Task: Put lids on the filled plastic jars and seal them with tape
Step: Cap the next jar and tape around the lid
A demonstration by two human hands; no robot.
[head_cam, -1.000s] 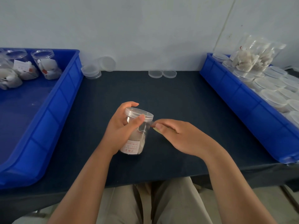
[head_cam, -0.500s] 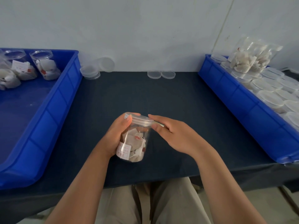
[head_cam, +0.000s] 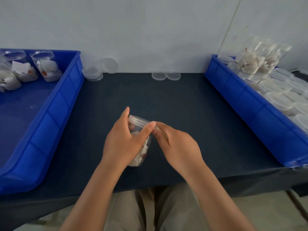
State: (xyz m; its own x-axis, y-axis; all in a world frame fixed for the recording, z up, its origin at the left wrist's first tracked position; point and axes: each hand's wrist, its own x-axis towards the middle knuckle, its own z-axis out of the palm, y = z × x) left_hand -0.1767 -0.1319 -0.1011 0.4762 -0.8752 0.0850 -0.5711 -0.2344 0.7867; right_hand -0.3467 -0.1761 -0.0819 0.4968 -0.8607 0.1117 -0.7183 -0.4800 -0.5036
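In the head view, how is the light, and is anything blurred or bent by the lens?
Head view: soft, even light, no glare on the table; the wide lens bows the blue trays outward; left hand, right hand and jar look slightly motion-blurred; the tape the right hand pinches barely shows.
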